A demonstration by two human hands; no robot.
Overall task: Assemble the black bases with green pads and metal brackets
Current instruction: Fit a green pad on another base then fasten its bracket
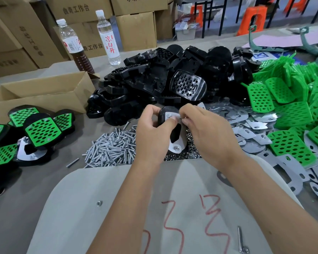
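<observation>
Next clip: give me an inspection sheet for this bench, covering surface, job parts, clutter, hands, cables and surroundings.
Surface: grey table with a pale board marked in red.
Job's things: black bases heaped behind; green pads and metal brackets right; bolts centre; finished units left.
Clutter: two bottles, open carton, loose nut.
Hands: left hand and right hand both hold one base with bracket.
Cables: nothing seen.
Surroundings: stacked cardboard boxes, orange stools.
</observation>
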